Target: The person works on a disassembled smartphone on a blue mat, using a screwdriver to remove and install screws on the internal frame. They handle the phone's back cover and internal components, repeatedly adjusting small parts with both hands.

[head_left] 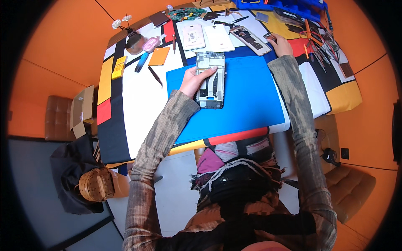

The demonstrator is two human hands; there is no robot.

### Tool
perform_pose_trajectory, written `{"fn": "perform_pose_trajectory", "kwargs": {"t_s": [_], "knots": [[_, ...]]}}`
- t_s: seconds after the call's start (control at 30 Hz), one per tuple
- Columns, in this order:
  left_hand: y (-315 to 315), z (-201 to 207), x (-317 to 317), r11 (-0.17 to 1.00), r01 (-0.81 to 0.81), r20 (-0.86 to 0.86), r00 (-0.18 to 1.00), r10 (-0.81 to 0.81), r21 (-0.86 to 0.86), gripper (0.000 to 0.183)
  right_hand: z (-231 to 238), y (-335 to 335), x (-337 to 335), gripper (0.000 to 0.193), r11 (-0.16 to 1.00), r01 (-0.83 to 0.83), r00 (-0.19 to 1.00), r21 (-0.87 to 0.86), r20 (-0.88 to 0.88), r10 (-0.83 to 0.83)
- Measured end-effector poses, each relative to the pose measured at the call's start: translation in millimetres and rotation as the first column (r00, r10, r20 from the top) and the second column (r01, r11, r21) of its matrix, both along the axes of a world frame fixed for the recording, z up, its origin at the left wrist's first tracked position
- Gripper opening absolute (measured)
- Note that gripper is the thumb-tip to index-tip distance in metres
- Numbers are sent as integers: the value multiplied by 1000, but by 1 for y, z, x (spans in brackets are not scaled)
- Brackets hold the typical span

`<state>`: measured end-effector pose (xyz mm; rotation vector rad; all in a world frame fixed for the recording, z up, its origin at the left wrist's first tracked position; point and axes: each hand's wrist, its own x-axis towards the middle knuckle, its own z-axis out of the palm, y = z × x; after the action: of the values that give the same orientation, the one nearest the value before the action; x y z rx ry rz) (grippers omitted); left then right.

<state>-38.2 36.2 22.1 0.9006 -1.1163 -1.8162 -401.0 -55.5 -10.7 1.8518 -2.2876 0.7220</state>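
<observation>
Phone frame (210, 80), stripped down to its bare metal chassis, is lying flat on the blue work mat (251, 96), a bit left of the mat's middle and toward its far edge. It's steadied by the left hand (194, 80), whose fingers are laid loosely together across the frame's left side, pressing on it rather than pinching it. The right hand (279, 45) is stretched out to the far right, past the mat's corner, where a small dark part (270, 37) looks to be pinched between thumb and fingertips, though the exact grip can't quite be made out at this size.

As for progress: teardown looks well along. Two white back covers (207, 37) and another opened phone (251, 40) are laid out just beyond the mat, and a green circuit board (185, 14) is parked farther back. Nothing seems refitted into the frame yet, so reassembly is judged as mostly still ahead.

Farther out, tweezers (155, 76) and an orange square piece (159, 56) are left on the colour-block tablecloth (111, 96) to the left, and a scatter of screwdrivers (318, 52) to the far right.
</observation>
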Motion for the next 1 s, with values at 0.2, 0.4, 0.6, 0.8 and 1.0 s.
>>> {"fn": "perform_pose_trajectory", "kwargs": {"t_s": [0.2, 0.4, 0.6, 0.8, 1.0], "knots": [[2, 1, 1, 1000, 9, 9, 1000, -9, 6, 27, 14, 6, 9, 47, 990, 116, 993, -86, 24, -114], [5, 2, -1, 993, -11, 29, 999, 15, -121, 28, 32, 14, 6, 38, 950, 228, 963, -211, -96, -253], [13, 2, -6, 968, -80, 76, 992, 100, -238, 25, 68, 44, 67, 26, 814, -21, 972, -580, 178, 152], [13, -2, -7, 978, -91, -24, 996, 88, -189, 24, 65, 88, 163, 11, 524, -595, 799, -610, -373, 472], [4, -8, 1, 977, -114, -288, 943, 164, 183, 22, 55, 101, 189, 30, 407, -791, 596, -457, -426, 680]]}}
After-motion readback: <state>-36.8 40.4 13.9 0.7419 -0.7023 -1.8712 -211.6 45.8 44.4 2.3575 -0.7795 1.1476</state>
